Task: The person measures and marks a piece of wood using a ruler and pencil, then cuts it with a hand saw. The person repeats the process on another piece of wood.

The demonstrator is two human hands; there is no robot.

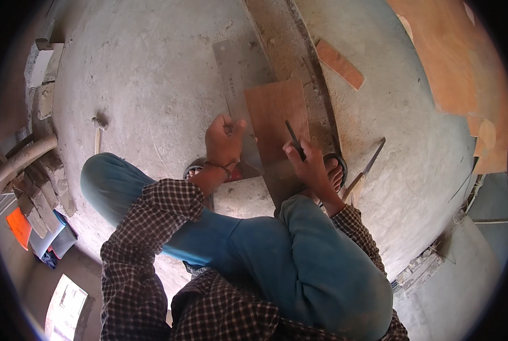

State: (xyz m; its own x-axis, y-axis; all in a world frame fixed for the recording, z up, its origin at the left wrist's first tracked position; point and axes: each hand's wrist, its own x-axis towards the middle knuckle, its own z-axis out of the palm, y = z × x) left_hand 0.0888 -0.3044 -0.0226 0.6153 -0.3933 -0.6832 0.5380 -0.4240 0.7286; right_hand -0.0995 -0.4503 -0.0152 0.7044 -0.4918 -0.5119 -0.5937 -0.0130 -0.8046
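My left hand (224,142) is curled closed beside the left edge of a rectangular reddish-brown wooden panel (268,105); what lies inside its fingers is unclear. Under and beside it lies a flat grey metal blade (231,71), with a red part (235,173) near my wrist. My right hand (304,158) grips a thin dark rod-like tool (290,129), angled up over the panel's right part. The panel rests across a long dirty board (288,45) between my sandalled feet.
A hammer (97,133) lies left on the concrete floor (129,68). A long dark tool with a pale handle (367,165) lies right, below a small wood offcut (339,62). Plywood sheets (447,51) are upper right; rubble and timber (38,187) line the left.
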